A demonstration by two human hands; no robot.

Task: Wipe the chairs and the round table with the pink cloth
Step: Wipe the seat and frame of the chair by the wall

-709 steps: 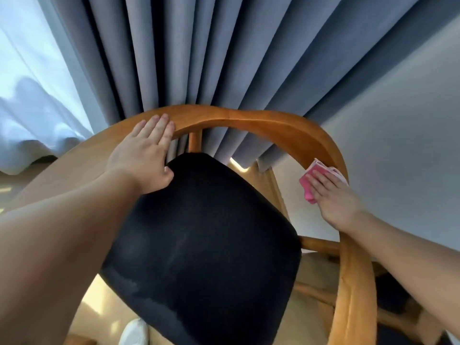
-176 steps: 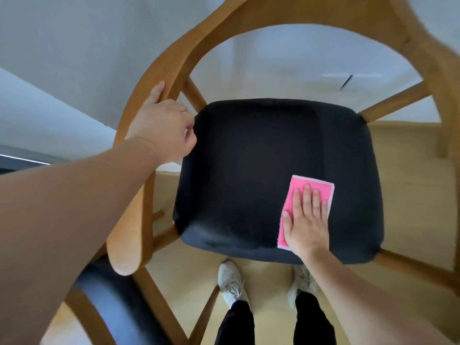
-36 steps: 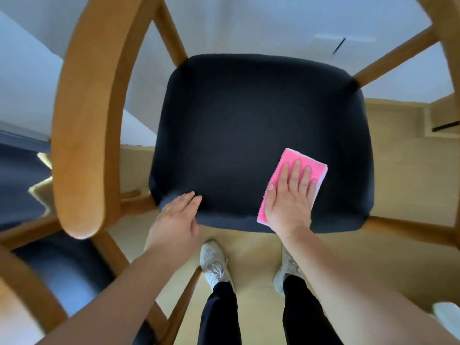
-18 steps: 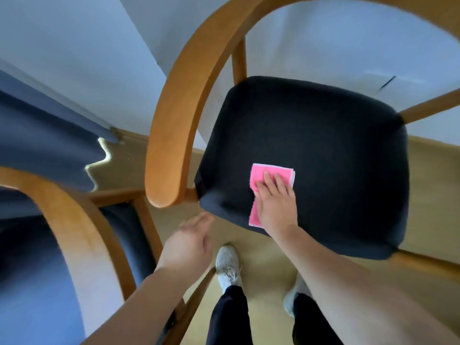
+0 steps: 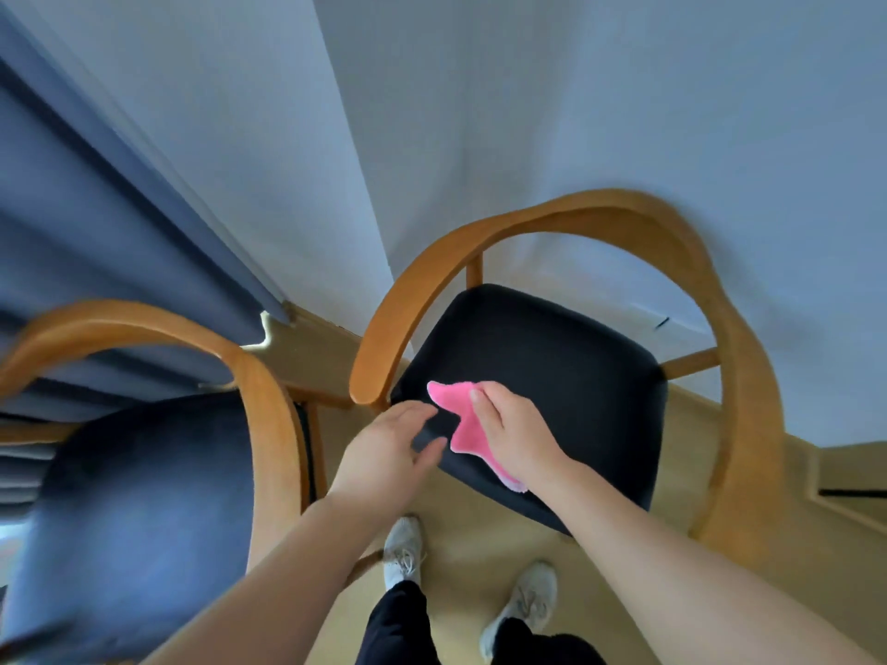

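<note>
Since half a second ago we have lifted the pink cloth (image 5: 463,424) off the seat: it was pressed flat under our right hand (image 5: 511,436), and now it hangs bunched in that hand, the fingers clamped on it, above the front left corner of the black seat (image 5: 552,376). Our left hand (image 5: 384,453) has come up from beside the armrest and now reaches toward the cloth, fingers apart, thumb spread, fingertips close to the cloth's upper flap but not on it. Our view has also pulled back, so we see the whole curved wooden back (image 5: 624,218) of the right chair. To our left stands a second chair (image 5: 144,496), blurred, before a blue curtain (image 5: 72,208). Below, our white shoes (image 5: 403,551) rest on the tan floor (image 5: 480,539).
</note>
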